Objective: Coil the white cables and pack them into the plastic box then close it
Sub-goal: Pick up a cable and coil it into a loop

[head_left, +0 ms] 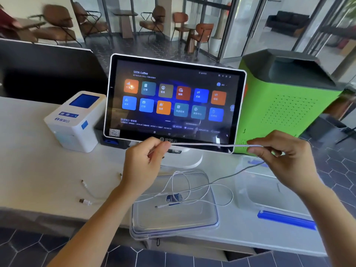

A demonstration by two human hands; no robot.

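A white cable (204,145) is stretched taut and level between my two hands in front of the touchscreen. My left hand (143,162) pinches one end; my right hand (279,153) pinches it further along. From the right hand the cable drops in loose loops (192,189) onto a clear plastic lid with a blue seal (215,220) at the counter's front edge. The clear plastic box (256,191), with a blue latch (285,220), stands open to the right of the lid. A second white cable (87,191) lies loose on the counter to the left.
A touchscreen terminal (173,101) on a round base stands just behind my hands. A white receipt printer (75,120) sits to its left, a green perforated machine (285,105) to its right. The counter edge (57,214) runs close below.
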